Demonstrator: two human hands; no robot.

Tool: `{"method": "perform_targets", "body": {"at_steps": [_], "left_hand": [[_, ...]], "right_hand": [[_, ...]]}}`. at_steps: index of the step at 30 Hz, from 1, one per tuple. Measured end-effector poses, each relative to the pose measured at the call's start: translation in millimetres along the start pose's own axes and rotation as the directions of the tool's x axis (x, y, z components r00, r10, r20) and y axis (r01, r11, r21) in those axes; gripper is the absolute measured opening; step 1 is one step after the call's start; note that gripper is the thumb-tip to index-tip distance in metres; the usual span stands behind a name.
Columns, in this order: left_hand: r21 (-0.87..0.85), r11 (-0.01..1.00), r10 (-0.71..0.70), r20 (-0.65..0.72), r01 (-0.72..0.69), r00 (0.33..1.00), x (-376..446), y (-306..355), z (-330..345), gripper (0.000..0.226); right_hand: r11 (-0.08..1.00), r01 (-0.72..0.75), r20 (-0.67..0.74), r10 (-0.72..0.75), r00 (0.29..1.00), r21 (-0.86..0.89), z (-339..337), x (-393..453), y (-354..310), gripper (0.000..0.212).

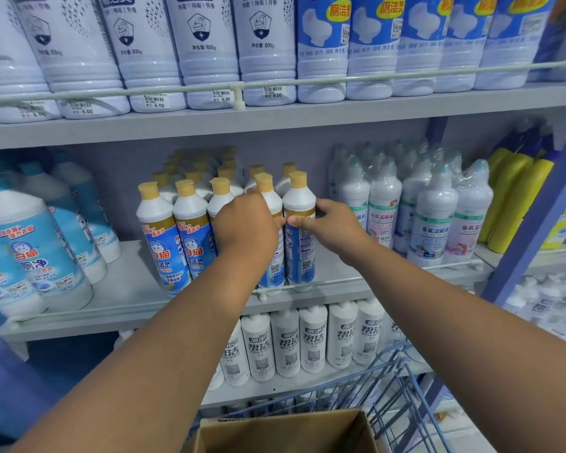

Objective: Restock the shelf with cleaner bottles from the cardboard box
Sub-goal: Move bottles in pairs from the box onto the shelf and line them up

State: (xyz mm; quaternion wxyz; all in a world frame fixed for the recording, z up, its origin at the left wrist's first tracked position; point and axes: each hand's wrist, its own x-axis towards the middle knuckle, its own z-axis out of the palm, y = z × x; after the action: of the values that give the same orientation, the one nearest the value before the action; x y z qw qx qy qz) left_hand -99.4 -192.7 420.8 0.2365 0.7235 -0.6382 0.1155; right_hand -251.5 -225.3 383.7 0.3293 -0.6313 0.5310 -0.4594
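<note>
Head view | right hand (332, 228) grips bottle (299, 233) | cardboard box (285, 433) open

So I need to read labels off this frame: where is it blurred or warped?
Head view: sharp on the yellow-capped bottles by both hands; soft at the left blue bottles and far right edge; wide-angle bends the upper shelf rail; lighting even, no harsh glare.

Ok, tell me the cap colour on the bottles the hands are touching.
Yellowish tan caps, on white bottles with blue labels; clearest in the head view.
</note>
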Motion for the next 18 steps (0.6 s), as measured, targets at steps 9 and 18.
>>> {"method": "perform_targets", "body": {"at_steps": [9,18], "left_hand": [[0.160,0.987,-0.045,0.101,0.028,0.994,15.5,1.2,-10.7,0.022],[-0.079,0.978,0.193,-0.001,-0.192,0.981,42.8,-29.1,-57.7,0.032]], "right_hand": [[0.993,-0.046,0.023,0.048,0.999,-0.108,2.3,-0.4,-5.9,0.048],[0.949,0.001,0.040,0.012,0.999,-0.315,-14.3,3.2,-24.7,0.055]]}}
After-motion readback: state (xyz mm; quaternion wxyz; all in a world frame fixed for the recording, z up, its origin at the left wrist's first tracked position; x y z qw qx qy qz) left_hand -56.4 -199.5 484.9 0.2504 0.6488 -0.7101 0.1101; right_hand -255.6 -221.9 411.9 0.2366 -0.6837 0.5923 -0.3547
